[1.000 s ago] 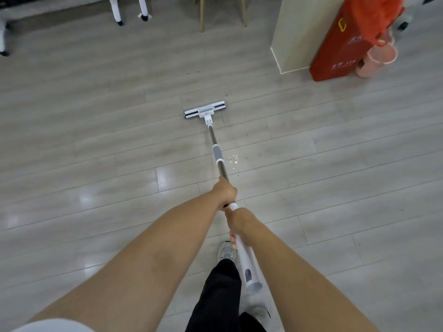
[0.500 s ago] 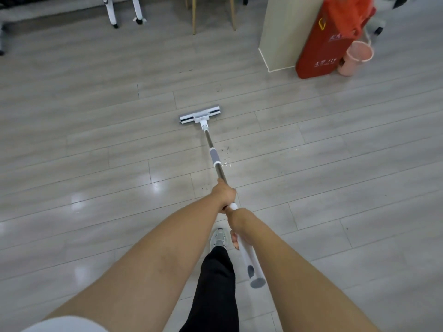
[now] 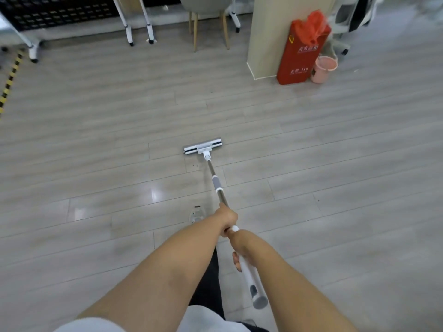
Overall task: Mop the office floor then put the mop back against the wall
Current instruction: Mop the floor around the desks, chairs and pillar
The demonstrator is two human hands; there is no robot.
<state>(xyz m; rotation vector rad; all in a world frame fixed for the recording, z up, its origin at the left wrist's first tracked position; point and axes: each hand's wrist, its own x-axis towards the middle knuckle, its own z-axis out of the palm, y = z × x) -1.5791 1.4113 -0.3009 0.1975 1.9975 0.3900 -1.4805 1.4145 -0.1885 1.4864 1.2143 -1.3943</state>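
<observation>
The mop [image 3: 217, 182] slants out ahead of the person, well out on the open floor [image 3: 96, 144] and away from any wall. Its head [image 3: 202, 146] lies flat on the boards, and its pole runs back and rightward into both hands. The left hand [image 3: 227, 220] is the one nearer the mop's head; it grips the metal pole just where the white grip begins, fingers curled tight round it. The right hand [image 3: 241, 245] sits directly behind it on the mop, touching or all but touching the left; its fingers curl under the white grip, and their tips show on the grip's left side. The mop's grey butt [image 3: 259, 301] sticks out past the right forearm.

A shoe [image 3: 196, 215] shows just left of the mop, beside the left hand. Well beyond the mop's head and to its right stands a pillar [image 3: 271, 32]; a red box [image 3: 299, 61] stands against it with an orange bag [image 3: 312, 25] on top; a pink bucket [image 3: 324, 69] sits just beside the box, further right still. Straight beyond the mop's head are the legs of a chair [image 3: 208, 27]; far to the mop's left, yellow-and-black tape [image 3: 10, 77] runs along the edge of view.
</observation>
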